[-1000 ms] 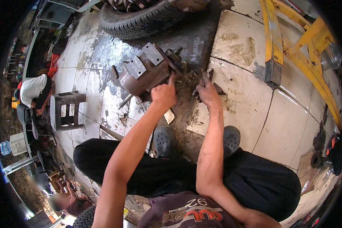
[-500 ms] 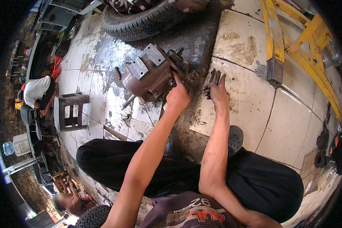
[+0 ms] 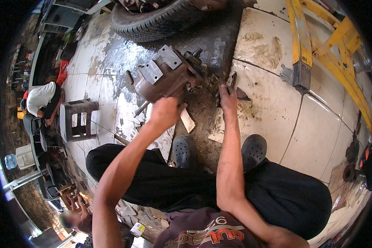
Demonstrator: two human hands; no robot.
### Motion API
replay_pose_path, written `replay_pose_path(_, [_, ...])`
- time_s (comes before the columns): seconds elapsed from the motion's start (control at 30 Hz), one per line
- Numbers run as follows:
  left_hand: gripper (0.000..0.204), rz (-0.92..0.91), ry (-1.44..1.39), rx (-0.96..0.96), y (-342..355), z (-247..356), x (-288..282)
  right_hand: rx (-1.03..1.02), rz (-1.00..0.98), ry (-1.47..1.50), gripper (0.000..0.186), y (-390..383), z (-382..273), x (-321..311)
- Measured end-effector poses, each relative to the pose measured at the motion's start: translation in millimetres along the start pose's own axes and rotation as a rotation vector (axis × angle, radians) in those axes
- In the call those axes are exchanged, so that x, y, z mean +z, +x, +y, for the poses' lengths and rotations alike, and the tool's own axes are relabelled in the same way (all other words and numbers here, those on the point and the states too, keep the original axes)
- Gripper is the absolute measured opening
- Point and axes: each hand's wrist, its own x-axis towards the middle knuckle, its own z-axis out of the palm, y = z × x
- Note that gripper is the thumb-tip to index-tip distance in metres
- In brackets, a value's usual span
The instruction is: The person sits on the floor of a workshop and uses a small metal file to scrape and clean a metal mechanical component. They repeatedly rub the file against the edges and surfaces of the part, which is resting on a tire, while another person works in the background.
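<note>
A brown, greasy metal gear housing [image 3: 165, 82] with two pale flat plates on top lies tilted on the floor in front of me. A shaft stub [image 3: 194, 54] sticks out at its far right, and a splined shaft [image 3: 141, 109] at its near left. My left hand [image 3: 166, 112] is closed and slightly blurred at the housing's near side; whatever it grips is hidden. Right of the housing, my dirty right hand [image 3: 227, 101] is closed low over the floor. Beside its fingers show a thin dark piece [image 3: 234, 80] and a dark flat scrap [image 3: 243, 94]; its grip is unclear.
Beyond the housing lies a large tyre [image 3: 153, 25]. A yellow steel stand [image 3: 300, 41] rises at the right. To the left are a grey plastic stool [image 3: 78, 120] and a bent-over person [image 3: 41, 99]; another person [image 3: 76, 219] sits lower left. A pale scrap [image 3: 187, 120] lies near my shoe [image 3: 183, 151].
My left hand has moved from the housing's right end to its near left side, its pointing finger now curled. My right hand's outstretched fingers have closed, slightly further left.
</note>
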Motion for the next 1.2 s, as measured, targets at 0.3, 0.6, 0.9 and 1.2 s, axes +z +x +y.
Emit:
replay_pose_path(0.3, [0.036, 0.649, -0.171, -0.129, 26, -37, -57, 0.035, -0.043, 0.265, 0.025, 21, 59, 55])
replay_pose_path(0.6, [0.088, 0.652, -0.006, -0.048, 77, -69, -11, 0.104, -0.024, 0.193, 0.04, -39, -32, 77])
replay_pose_path(0.9, [0.084, 0.609, -0.187, -0.129, 101, -67, -7, 0.154, -0.1, 0.094, 0.047, -46, -53, 65])
replay_pose_path(1.2, [0.069, 0.652, -0.272, -0.151, 119, -42, -19, -0.185, 0.053, -0.125, 0.042, -3, -8, 75])
